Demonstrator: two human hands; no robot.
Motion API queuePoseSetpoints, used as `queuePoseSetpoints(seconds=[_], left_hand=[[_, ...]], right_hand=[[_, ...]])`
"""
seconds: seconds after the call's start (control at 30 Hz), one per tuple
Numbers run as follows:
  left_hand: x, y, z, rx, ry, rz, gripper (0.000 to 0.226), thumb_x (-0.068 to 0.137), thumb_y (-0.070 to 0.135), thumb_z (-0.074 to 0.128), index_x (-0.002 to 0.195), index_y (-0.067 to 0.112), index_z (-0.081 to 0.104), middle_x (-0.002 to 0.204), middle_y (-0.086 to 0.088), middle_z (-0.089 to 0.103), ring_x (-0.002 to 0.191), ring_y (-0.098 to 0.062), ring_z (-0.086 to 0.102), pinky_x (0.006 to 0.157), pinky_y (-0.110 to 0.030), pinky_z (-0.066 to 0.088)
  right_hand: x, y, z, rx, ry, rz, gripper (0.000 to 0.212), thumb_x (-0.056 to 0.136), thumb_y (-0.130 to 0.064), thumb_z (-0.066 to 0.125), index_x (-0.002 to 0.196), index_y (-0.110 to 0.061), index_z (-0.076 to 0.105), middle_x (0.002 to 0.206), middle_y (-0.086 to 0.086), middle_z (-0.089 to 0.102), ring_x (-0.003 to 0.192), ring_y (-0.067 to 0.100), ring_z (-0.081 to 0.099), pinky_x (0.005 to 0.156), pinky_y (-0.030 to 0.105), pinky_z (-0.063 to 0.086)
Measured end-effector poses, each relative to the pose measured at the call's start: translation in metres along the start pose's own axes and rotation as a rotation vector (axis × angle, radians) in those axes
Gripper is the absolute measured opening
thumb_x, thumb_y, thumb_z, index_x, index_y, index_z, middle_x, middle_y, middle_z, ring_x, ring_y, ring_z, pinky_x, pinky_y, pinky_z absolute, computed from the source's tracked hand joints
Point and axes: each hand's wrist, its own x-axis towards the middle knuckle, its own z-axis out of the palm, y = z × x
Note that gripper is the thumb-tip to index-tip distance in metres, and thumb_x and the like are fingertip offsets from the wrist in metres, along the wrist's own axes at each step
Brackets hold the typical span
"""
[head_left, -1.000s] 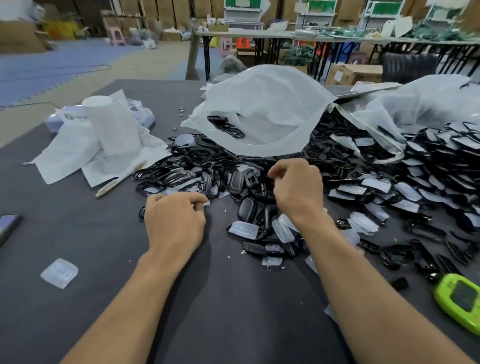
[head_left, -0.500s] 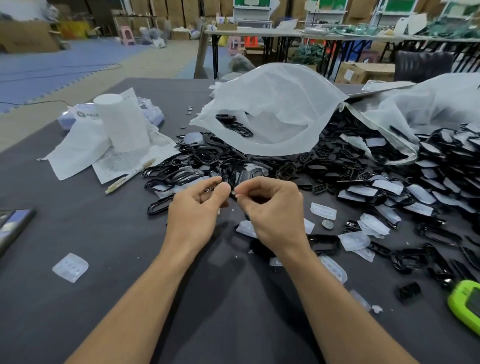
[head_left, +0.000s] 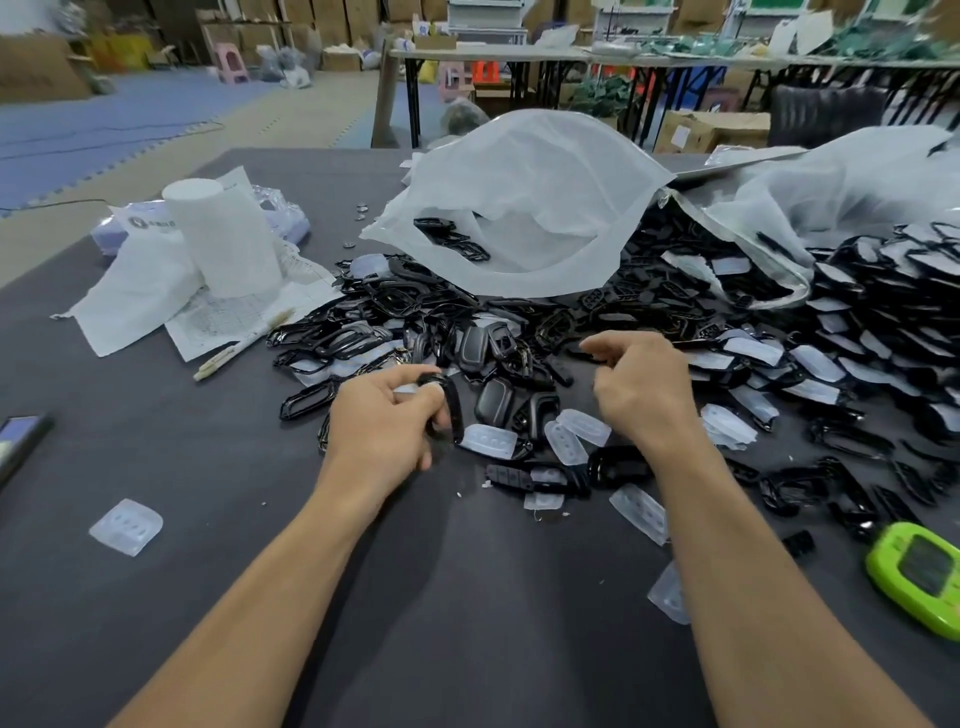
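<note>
A glossy black oval frame (head_left: 456, 410) sits gripped in the left hand (head_left: 384, 421); right hand (head_left: 641, 387) curled, grip unclear; dark grey tabletop (head_left: 156, 457); cardboard boxes (head_left: 711, 130) far.

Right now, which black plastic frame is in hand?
The black oval plastic frame that the left hand grips, just left of the clear pads. Every other black frame lies loose in the black parts pile on the dark table.

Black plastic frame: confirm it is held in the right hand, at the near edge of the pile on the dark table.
Not right: the head view shows the left hand gripping the black plastic frame, at the near edge of the pile on the dark table. The right hand, fingers curled, is above the pile.
</note>
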Motion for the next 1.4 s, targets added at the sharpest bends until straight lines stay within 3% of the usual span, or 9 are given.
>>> queuePoseSetpoints(seconds=[0.17, 0.3, 0.43, 0.53, 0.6, 0.87, 1.1, 1.27, 1.4], left_hand=[[-0.001, -0.006, 0.001, 0.243, 0.027, 0.07, 0.014, 0.09, 0.024, 0.07, 0.081, 0.032, 0.077, 0.053, 0.002, 0.068, 0.037, -0.007, 0.05, 0.044, -0.015, 0.041], [-0.001, -0.004, 0.001, 0.181, 0.019, 0.056, 0.013, 0.092, 0.021, 0.073, 0.091, 0.032, 0.079, 0.061, 0.004, 0.072, 0.038, -0.013, 0.06, 0.042, -0.015, 0.044], [0.004, -0.001, 0.001, -0.04, 0.021, -0.036, 0.019, 0.095, 0.007, 0.069, 0.103, 0.022, 0.078, 0.073, -0.004, 0.077, 0.046, -0.025, 0.068, 0.043, -0.024, 0.051], [0.005, 0.004, 0.003, -0.19, 0.014, -0.081, 0.021, 0.097, 0.003, 0.067, 0.102, 0.021, 0.076, 0.075, -0.003, 0.078, 0.051, -0.023, 0.072, 0.044, -0.022, 0.052], [0.005, 0.007, 0.003, -0.245, 0.011, -0.089, 0.02, 0.097, 0.004, 0.067, 0.103, 0.021, 0.076, 0.078, -0.005, 0.079, 0.056, -0.023, 0.074, 0.046, -0.022, 0.054], [0.002, 0.012, 0.0, -0.351, 0.021, -0.105, 0.022, 0.104, 0.01, 0.057, 0.109, 0.017, 0.077, 0.081, -0.005, 0.078, 0.061, -0.024, 0.073, 0.05, -0.026, 0.056], [0.003, 0.014, -0.001, -0.372, 0.022, -0.118, 0.03, 0.105, 0.008, 0.051, 0.107, 0.021, 0.077, 0.083, -0.007, 0.079, 0.061, -0.024, 0.073, 0.051, -0.027, 0.057], [0.002, 0.014, -0.001, -0.349, 0.042, -0.101, 0.031, 0.104, 0.007, 0.051, 0.102, 0.021, 0.079, 0.08, -0.005, 0.079, 0.064, -0.021, 0.073, 0.053, -0.026, 0.058], [0.001, 0.016, 0.0, -0.371, 0.05, -0.096, 0.03, 0.103, 0.004, 0.055, 0.099, 0.019, 0.08, 0.076, -0.005, 0.075, 0.066, -0.018, 0.073, 0.054, -0.024, 0.056]], right_hand=[[0.011, -0.009, 0.019, -0.165, -0.184, -0.048, 0.042, 0.092, -0.015, 0.065, 0.129, -0.034, 0.07, 0.127, 0.0, 0.071, 0.119, 0.025, 0.062, 0.105, 0.041, 0.051], [0.006, -0.011, 0.024, -0.173, -0.085, -0.008, 0.036, 0.093, -0.006, 0.06, 0.113, -0.03, 0.078, 0.106, 0.001, 0.077, 0.098, 0.025, 0.07, 0.087, 0.035, 0.057], [-0.011, -0.019, 0.024, 0.241, 0.047, -0.036, 0.022, 0.093, -0.012, 0.066, 0.095, -0.027, 0.082, 0.07, -0.008, 0.074, 0.064, 0.011, 0.068, 0.066, 0.028, 0.056], [-0.03, -0.037, 0.034, 0.632, -0.138, 0.012, 0.012, 0.084, -0.011, 0.079, 0.076, -0.021, 0.08, 0.062, 0.004, 0.073, 0.052, 0.012, 0.063, 0.055, 0.028, 0.052], [-0.038, -0.046, 0.043, 0.733, -0.242, 0.029, 0.011, 0.084, -0.012, 0.079, 0.073, -0.014, 0.077, 0.06, 0.011, 0.07, 0.047, 0.015, 0.055, 0.05, 0.027, 0.046], [-0.044, -0.055, 0.051, 0.835, -0.292, 0.1, 0.025, 0.089, -0.008, 0.075, 0.067, -0.02, 0.074, 0.054, 0.006, 0.059, 0.055, 0.021, 0.047, 0.057, 0.033, 0.038], [-0.042, -0.055, 0.042, 0.831, -0.211, 0.089, 0.015, 0.087, -0.005, 0.075, 0.073, -0.011, 0.073, 0.047, -0.003, 0.056, 0.043, 0.006, 0.045, 0.047, 0.015, 0.041], [-0.042, -0.055, 0.043, 0.854, -0.245, 0.075, 0.021, 0.087, -0.005, 0.073, 0.07, -0.017, 0.071, 0.054, 0.007, 0.063, 0.044, 0.013, 0.046, 0.044, 0.019, 0.039], [-0.047, -0.057, 0.044, 0.725, -0.288, -0.031, 0.015, 0.085, -0.012, 0.071, 0.072, -0.018, 0.071, 0.061, 0.008, 0.071, 0.046, 0.016, 0.053, 0.051, 0.028, 0.043]])
